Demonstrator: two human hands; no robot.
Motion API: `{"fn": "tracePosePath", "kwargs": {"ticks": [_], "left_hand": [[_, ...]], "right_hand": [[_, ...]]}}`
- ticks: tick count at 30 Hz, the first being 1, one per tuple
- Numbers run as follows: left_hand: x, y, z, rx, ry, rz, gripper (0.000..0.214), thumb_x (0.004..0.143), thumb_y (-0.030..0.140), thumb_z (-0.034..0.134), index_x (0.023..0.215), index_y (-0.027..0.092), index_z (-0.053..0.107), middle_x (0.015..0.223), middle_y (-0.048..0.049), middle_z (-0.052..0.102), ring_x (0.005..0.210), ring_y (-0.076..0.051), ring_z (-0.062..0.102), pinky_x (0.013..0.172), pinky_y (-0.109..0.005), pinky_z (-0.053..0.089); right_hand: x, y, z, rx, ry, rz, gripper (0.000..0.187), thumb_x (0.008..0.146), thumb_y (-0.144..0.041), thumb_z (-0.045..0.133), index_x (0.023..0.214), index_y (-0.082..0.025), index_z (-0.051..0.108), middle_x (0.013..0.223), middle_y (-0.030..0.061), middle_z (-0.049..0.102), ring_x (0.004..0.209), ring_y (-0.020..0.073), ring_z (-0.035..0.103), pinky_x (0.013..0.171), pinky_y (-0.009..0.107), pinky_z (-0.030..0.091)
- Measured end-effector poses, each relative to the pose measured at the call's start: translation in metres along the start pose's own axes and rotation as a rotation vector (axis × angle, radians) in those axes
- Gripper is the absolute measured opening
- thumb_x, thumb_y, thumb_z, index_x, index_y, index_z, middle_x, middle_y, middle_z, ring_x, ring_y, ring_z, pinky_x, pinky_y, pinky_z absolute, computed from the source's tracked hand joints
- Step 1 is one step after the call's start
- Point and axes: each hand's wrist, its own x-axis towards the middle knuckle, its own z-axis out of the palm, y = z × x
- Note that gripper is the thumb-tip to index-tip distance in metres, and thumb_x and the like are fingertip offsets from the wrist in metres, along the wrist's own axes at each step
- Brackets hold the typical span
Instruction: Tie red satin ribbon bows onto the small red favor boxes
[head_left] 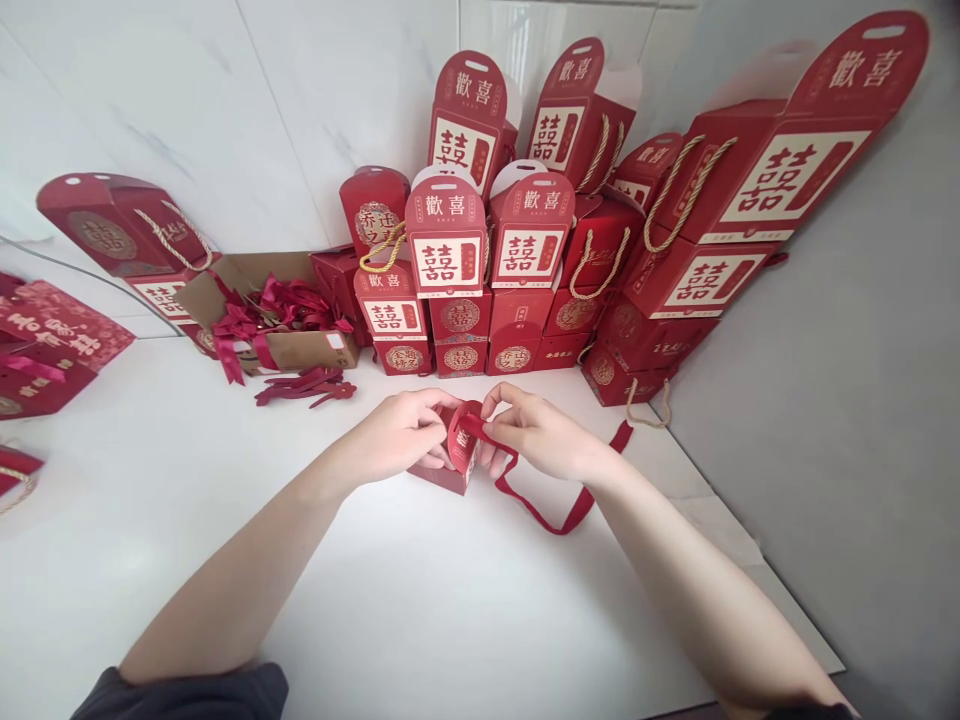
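Observation:
A small red gift box (442, 480) with a rounded top flap stands on the white table between my hands. My left hand (409, 435) is closed around the box's left side and top, its fingers bent against the flap. At the flap's right side, my right hand (529, 430) pinches a dark red ribbon (566, 525) close to the flap. The ribbon's long loose end curves over the table to the right, below my right wrist. Whether the ribbon passes through the flap's slot is hidden by my fingers.
Stacked red gift boxes (457, 330) line the wall behind my hands, with taller rope-handled boxes (720, 200) at the right. A cardboard box (300, 352) of red ribbons stands back left, several ribbons (304, 388) lying before it. More red boxes (45, 350) sit far left.

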Motion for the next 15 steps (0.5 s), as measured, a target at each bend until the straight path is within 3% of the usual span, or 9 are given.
{"fn": "tracePosePath", "kwargs": {"ticks": [3,10,15], "left_hand": [[0.001,-0.001,0.000,0.009,-0.006,-0.001,0.043,0.083,0.021,0.051,0.126,0.020,0.054,0.089,-0.0035,0.073,0.086,-0.020,0.072,0.079,-0.036,0.061],[0.000,0.003,0.001,0.004,-0.010,-0.018,0.038,0.086,0.025,0.050,0.123,0.019,0.055,0.086,-0.0041,0.074,0.086,-0.020,0.072,0.078,-0.036,0.061],[0.004,-0.001,0.001,0.009,-0.001,0.002,0.023,0.089,0.035,0.052,0.102,0.018,0.059,0.086,-0.0036,0.073,0.084,-0.019,0.072,0.076,-0.034,0.061]], "right_hand": [[0.001,0.001,0.001,-0.024,0.034,0.010,0.016,0.093,-0.032,0.053,0.092,-0.022,0.042,0.068,0.0017,0.070,0.056,0.0179,0.068,0.057,0.030,0.054],[0.005,0.010,0.005,0.022,-0.049,-0.018,0.006,0.092,-0.020,0.047,0.094,-0.021,0.041,0.070,0.0005,0.070,0.057,0.0173,0.069,0.056,0.029,0.053],[0.008,0.012,0.010,0.037,-0.024,-0.038,0.009,0.094,-0.025,0.047,0.096,-0.021,0.039,0.070,-0.0001,0.069,0.055,0.0162,0.068,0.054,0.028,0.053]]}}
